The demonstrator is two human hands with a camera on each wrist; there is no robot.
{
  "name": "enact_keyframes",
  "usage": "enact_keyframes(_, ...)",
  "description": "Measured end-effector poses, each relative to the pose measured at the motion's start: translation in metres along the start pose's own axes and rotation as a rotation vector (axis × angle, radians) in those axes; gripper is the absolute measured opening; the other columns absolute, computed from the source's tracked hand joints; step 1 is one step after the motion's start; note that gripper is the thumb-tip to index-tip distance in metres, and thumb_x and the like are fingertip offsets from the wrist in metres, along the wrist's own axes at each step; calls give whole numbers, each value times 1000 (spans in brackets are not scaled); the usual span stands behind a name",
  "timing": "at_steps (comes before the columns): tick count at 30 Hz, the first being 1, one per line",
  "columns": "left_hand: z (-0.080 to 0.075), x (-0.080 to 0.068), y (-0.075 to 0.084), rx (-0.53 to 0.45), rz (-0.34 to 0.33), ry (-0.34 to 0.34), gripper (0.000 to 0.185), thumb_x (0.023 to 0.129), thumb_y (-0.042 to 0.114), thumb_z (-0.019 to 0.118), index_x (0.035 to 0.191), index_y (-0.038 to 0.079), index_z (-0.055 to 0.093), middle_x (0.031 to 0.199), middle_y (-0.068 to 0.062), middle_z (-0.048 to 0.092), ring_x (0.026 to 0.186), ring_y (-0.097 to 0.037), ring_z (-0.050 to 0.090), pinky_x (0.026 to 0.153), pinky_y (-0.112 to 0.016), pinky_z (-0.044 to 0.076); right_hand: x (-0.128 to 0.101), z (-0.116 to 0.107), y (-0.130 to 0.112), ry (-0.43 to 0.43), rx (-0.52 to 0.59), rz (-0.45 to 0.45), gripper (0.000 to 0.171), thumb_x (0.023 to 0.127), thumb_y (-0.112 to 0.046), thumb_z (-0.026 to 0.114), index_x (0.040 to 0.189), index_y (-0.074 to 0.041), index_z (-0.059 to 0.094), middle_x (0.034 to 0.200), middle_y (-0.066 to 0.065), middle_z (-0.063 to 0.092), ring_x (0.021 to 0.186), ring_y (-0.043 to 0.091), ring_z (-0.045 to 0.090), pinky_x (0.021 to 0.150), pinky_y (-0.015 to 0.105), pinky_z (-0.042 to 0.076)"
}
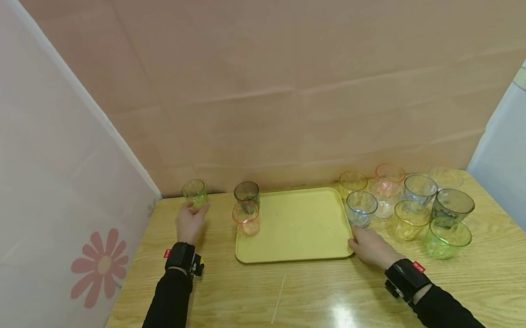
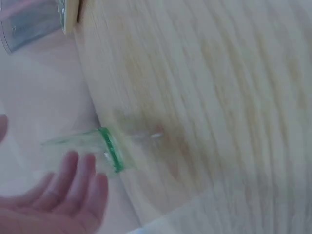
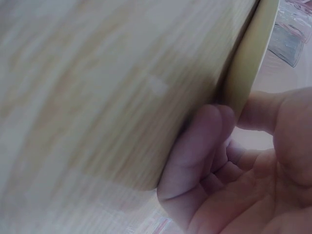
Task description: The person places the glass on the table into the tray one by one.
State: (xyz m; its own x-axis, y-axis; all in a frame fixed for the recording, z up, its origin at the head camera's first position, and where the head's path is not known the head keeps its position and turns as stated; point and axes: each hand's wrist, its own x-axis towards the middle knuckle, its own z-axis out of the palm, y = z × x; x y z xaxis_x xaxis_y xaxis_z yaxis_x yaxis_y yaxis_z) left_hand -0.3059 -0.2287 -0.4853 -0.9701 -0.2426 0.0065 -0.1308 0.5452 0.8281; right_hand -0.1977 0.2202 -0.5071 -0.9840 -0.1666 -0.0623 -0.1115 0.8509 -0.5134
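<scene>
While the left hand point(image 1: 189, 223) reaches w/ fingers spread, not yet gripping the green cup point(image 1: 194, 192) at the table's far-left corner, the right hand point(image 1: 369, 247) pinches the tray point(image 1: 298, 232) corner; best to wrap the cup low, lift straight.

My head camera looks down across the table point(image 1: 284, 318). Both wrist cameras sit close; the right shares the tray point(image 3: 248, 63) edge.

L hand point(image 1: 190, 223) by green cup point(image 1: 194, 192); R hand point(image 1: 371, 248) at tray point(image 1: 297, 226) corner.
</scene>
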Motion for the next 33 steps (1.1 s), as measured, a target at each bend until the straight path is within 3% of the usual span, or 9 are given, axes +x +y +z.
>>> enact_keyframes(3,-2,7,-3,-14,-60,43,77,94,41,64,149,-2,31,128,-28,58,116,-43,56,98,-54,46,0,-1,0,-1,-1,-7,11,97,-9,50,89,-2,52,69,6,46,60,20,43,54,30,34)
enact_keyframes(7,-2,17,-2,-37,-88,75,85,91,37,68,151,-2,23,136,-30,50,122,-45,50,100,-56,44,1,-3,-1,11,3,-16,10,97,-8,51,89,-2,53,68,5,46,59,19,43,54,29,34)
enact_keyframes(12,1,32,-6,-85,-67,84,89,89,31,71,152,-3,18,146,-32,38,133,-47,40,107,-57,40,1,-3,-1,8,3,-2,11,97,-8,50,88,-3,51,67,5,43,57,19,42,52,29,33)
enact_keyframes(16,4,40,-8,-113,-40,100,88,87,28,73,150,-5,22,149,-31,35,138,-46,35,112,-56,34,0,-1,-1,8,5,-9,10,96,-8,51,90,-1,53,68,5,46,58,18,43,53,29,34)
enact_keyframes(24,5,52,-3,-89,-28,130,85,87,23,74,149,-4,22,150,-30,34,140,-45,32,116,-54,29,0,2,-3,1,24,-6,10,97,-8,51,96,0,55,69,5,46,59,18,43,54,29,34)
enact_keyframes(33,7,64,-1,-59,-12,101,87,88,22,73,151,-7,19,152,-31,30,141,-45,30,117,-53,29,0,1,-2,0,27,15,9,98,-8,50,91,-4,52,66,2,38,58,18,41,53,29,32)
